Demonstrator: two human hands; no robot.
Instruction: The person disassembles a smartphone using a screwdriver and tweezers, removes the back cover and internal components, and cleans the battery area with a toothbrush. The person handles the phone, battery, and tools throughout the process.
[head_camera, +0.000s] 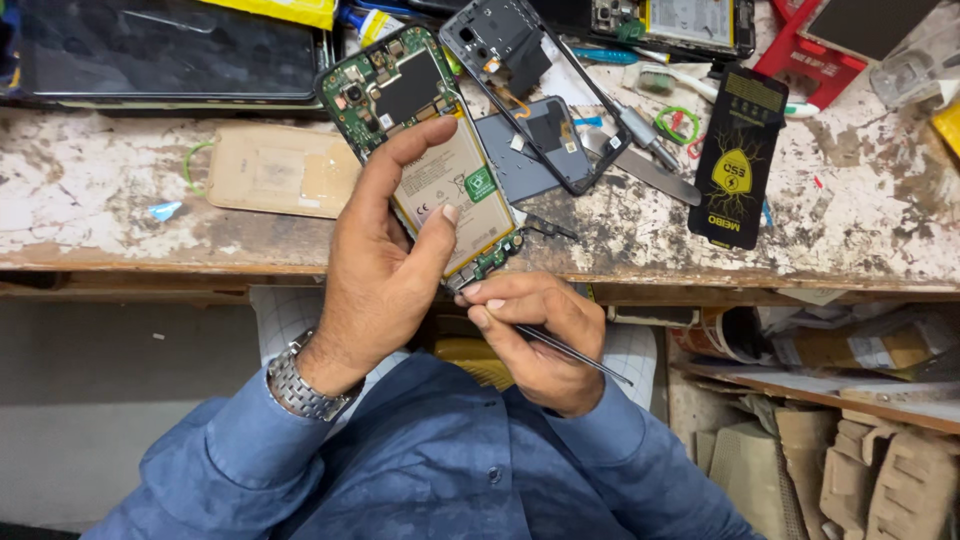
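Opened smartphone with green circuit board and pale tan battery (440, 150), back cover off, held tilted above the near edge of the worn, paint-flecked white wooden surface (100, 200). Left hand (385, 265) grips it from the left side, fingers (445, 215) clamped across the battery, thumb up along the phone's edge. Steel link wristwatch (300, 385) on that wrist, blue shirt sleeve below.

Right hand (535, 335) sits just under the phone's lower end, fingers pinched together on thin dark metal tweezers (570, 355); the tip end meets the small green board at the phone's bottom, the back end points right.

On the surface, right of the phone: a dark grey empty phone frame (530, 90) lying over a grey-blue back panel (520, 145); further right, a black flat packet with yellow print (738, 155). Left of the phone: a tan flat pad (275, 170); behind that, a dark-screened tablet (165, 50).

Below the surface, right of the phone, a shelf with torn brown cardboard pieces (880, 480).
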